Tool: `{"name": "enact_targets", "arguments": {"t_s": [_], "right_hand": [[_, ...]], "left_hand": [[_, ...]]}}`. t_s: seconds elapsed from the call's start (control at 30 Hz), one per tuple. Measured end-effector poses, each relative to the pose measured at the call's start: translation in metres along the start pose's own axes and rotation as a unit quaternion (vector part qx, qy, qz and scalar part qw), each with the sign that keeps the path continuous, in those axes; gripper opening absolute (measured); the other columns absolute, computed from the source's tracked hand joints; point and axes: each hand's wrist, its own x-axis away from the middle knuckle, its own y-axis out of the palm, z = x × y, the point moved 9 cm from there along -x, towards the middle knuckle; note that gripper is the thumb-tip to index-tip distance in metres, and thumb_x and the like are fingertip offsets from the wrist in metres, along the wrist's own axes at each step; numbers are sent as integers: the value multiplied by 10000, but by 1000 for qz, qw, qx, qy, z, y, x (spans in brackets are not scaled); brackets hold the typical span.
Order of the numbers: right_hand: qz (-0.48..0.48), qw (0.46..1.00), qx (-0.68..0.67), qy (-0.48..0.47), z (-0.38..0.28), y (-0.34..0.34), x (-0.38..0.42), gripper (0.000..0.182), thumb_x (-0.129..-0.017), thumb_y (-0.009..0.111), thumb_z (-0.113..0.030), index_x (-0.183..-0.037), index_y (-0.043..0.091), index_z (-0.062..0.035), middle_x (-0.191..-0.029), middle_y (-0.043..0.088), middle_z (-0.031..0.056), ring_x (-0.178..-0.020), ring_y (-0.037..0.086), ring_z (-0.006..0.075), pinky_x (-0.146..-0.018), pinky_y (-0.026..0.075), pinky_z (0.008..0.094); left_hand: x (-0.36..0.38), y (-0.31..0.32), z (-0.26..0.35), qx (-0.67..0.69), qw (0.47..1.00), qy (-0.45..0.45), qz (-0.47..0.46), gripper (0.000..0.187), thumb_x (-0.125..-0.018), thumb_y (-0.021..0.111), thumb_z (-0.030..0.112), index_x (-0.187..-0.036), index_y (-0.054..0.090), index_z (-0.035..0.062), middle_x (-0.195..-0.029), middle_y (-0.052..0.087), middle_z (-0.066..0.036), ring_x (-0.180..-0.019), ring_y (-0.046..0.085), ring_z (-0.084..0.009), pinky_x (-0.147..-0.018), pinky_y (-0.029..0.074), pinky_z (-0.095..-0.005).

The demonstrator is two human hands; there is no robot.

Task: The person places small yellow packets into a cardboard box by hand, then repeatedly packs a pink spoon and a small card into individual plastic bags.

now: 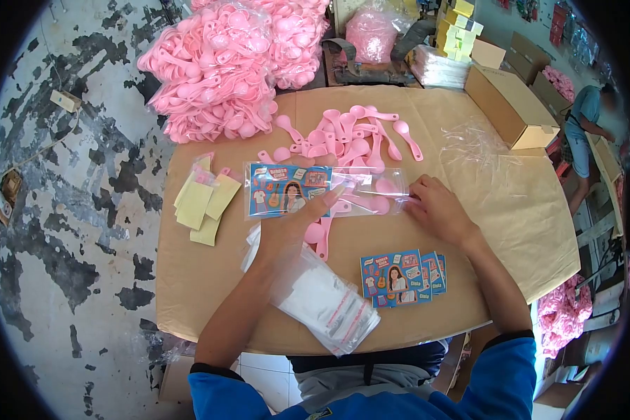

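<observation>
A clear plastic bag [360, 179] with a blue printed card [276, 183] in its left end stretches between my hands. My left hand [297, 222] grips the bag at the card, thumb on top. At the bag's right end, the fingers of my right hand [437, 206] pinch its edge. Pink spoons [381, 204] show through the film, and more lie in a loose pile [339, 140] just beyond. Below my left forearm is a stack of clear bags [322, 301]. Several blue printed cards [397, 280] lie fanned nearer my right forearm.
Large bags of pink spoons [210, 70] stand at the back left. Yellow paper pieces [196, 203] lie on the left of the brown-covered table [511, 231]. A cardboard box [511, 105] and thin plastic scraps [472, 143] are at the back right. Another person [586, 122] sits far right.
</observation>
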Motion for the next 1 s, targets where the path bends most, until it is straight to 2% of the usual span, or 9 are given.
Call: {"name": "enact_targets", "arguments": {"t_s": [0.07, 0.23, 0.47, 0.5, 0.6, 0.67, 0.77, 0.87, 1.0], "right_hand": [[-1, 995, -82, 51, 13, -8, -1, 213, -865, 655, -141, -1029, 637, -6, -896, 679, 124, -763, 641, 272, -699, 501, 359], [90, 948, -305, 33, 1, -57, -1, 144, -933, 611, -120, -1021, 661, -17, -674, 594, -27, -611, 453, 6, -512, 370, 222], [18, 904, -413, -113, -84, -63, 8, 225, -940, 600, -163, -1106, 627, -12, -798, 619, 14, -626, 470, 50, -548, 364, 229], [56, 905, -395, -152, -89, -62, 9, 316, -962, 569, -290, -1107, 606, -12, -700, 519, 10, -545, 445, 71, -503, 331, 238], [30, 932, -357, -50, -93, -60, 5, 290, -962, 559, -277, -1063, 598, -8, -795, 560, 36, -605, 503, 78, -543, 385, 250], [100, 928, -317, -166, -101, -99, 0, 110, -934, 550, -42, -1020, 608, -6, -844, 623, 29, -745, 575, 74, -622, 433, 217], [146, 942, -296, -57, -92, -157, -11, 89, -894, 577, -43, -957, 624, -2, -783, 649, 37, -712, 614, 97, -596, 451, 250], [52, 996, -70, -18, -94, -166, -32, 129, -859, 613, -111, -916, 654, -3, -730, 660, 99, -658, 645, 186, -594, 472, 313], [36, 999, 32, 3, -122, -132, -55, 204, -840, 634, -217, -848, 688, -21, -648, 613, 169, -606, 620, 318, -589, 474, 375]], "left_hand": [[0, -3, 2, 5, 1000, 9, 16, 484, -799, 722, 13, -1220, 487, 55, -1210, 596, -106, -1118, 575, -184, -956, 486, -354], [-2, -9, -4, 50, 997, -19, 57, 458, -845, 645, -6, -1258, 477, 97, -1339, 499, -133, -1281, 468, -275, -1076, 387, -475], [13, 21, -26, 165, 984, -72, -7, 559, -857, 706, 158, -1330, 411, 124, -1347, 490, -104, -1276, 468, -240, -1075, 394, -413], [18, 25, -30, 154, 984, -90, -13, 559, -869, 694, 199, -1338, 400, 123, -1349, 487, -107, -1275, 466, -237, -1076, 392, -406], [25, 33, -32, 164, 980, -111, -34, 583, -901, 662, 280, -1371, 365, 105, -1345, 486, -115, -1266, 465, -223, -1069, 390, -387], [17, 37, -22, 227, 968, -89, -58, 614, -916, 645, 280, -1406, 339, 72, -1327, 496, -123, -1252, 472, -209, -1052, 396, -378], [1, 3, -25, 162, 978, -123, 41, 680, -927, 618, 345, -1433, 291, 30, -1365, 460, -137, -1287, 434, -211, -1075, 360, -364], [-3, -1, -4, -11, 994, -96, 43, 708, -912, 630, 335, -1440, 289, 9, -1422, 400, -168, -1348, 356, -259, -1134, 257, -401], [3, 21, 4, -318, 944, 72, -55, 685, -889, 652, 237, -1416, 300, -23, -1364, 452, -165, -1282, 426, -242, -1072, 336, -363]]}}
